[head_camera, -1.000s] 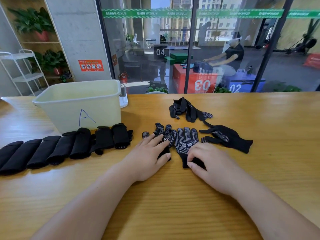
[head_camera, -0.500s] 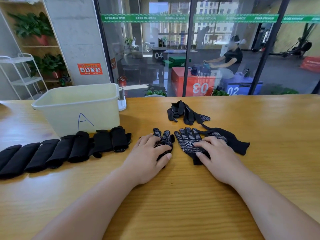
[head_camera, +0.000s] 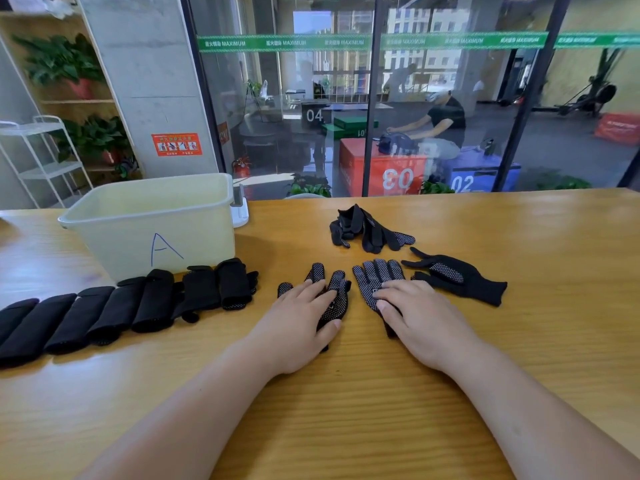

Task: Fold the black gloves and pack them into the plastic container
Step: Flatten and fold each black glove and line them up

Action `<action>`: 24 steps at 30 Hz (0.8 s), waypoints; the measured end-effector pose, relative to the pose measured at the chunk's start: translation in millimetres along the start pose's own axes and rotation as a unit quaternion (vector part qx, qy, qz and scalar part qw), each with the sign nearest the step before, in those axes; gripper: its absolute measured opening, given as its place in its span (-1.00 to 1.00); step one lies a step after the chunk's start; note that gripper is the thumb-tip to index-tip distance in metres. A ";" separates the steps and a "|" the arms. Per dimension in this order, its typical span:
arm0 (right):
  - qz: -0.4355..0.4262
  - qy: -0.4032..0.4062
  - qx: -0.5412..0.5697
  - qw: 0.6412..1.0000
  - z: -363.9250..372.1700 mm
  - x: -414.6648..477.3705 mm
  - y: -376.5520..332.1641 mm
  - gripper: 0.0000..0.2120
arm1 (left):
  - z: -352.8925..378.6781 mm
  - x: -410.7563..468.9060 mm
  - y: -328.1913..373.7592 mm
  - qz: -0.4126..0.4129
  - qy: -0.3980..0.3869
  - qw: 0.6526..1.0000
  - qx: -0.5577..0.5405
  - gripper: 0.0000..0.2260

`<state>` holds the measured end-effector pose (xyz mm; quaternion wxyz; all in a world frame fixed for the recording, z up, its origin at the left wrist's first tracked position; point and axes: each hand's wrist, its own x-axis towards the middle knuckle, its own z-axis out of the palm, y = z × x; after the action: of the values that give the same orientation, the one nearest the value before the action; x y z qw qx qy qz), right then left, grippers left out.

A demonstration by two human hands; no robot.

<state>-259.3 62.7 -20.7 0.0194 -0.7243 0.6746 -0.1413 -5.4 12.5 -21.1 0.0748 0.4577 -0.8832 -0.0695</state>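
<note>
Two black dotted gloves lie flat and palm-up side by side on the wooden table. My left hand presses flat on the left glove. My right hand lies flat on the right glove, covering its cuff. A third glove is spread out just right of them. A crumpled bunch of gloves sits farther back. Several folded gloves form a row at the left, in front of the pale plastic container marked "A".
A small white object stands behind the container's right corner. The table's far edge meets a glass wall. A white rack and plant shelves stand beyond the table at the left.
Both hands slid forward over the two flat gloves, the right one from the cuff up onto the palm. The two gloves have spread slightly apart at the fingertips.
</note>
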 end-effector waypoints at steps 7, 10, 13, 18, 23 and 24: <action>-0.052 0.049 0.010 0.997 -1.0 -4.5 -37.9 -0.64 | -1.5 2.3 -2.7 -0.037 0.152 0.987 -0.046 -0.62; -0.058 0.000 0.011 0.998 -1.6 6.9 -44.3 -0.61 | -2.6 2.7 -11.5 -0.058 0.152 0.986 -0.023 -0.64; -0.032 -0.001 0.041 0.999 -3.4 26.8 -42.6 -0.62 | -0.2 2.2 -14.8 -0.062 0.133 0.989 0.017 -0.61; 0.002 0.010 0.146 0.989 0.2 32.6 -47.2 -0.61 | 6.6 4.5 -16.0 -0.072 0.148 0.984 0.065 -0.56; 0.007 0.026 -0.031 0.999 3.9 24.3 -52.1 -0.48 | 6.6 7.0 -19.0 -0.086 0.184 0.978 0.048 -0.57; 0.004 0.046 -0.024 0.999 3.6 23.1 -52.1 -0.48 | 3.9 6.9 -18.0 -0.083 0.201 0.976 0.025 -0.58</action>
<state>-206.7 44.1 -8.6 -0.0286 -0.7147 0.6807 -0.1583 4.3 -3.2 -27.9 0.2334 0.5358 -0.8105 0.0397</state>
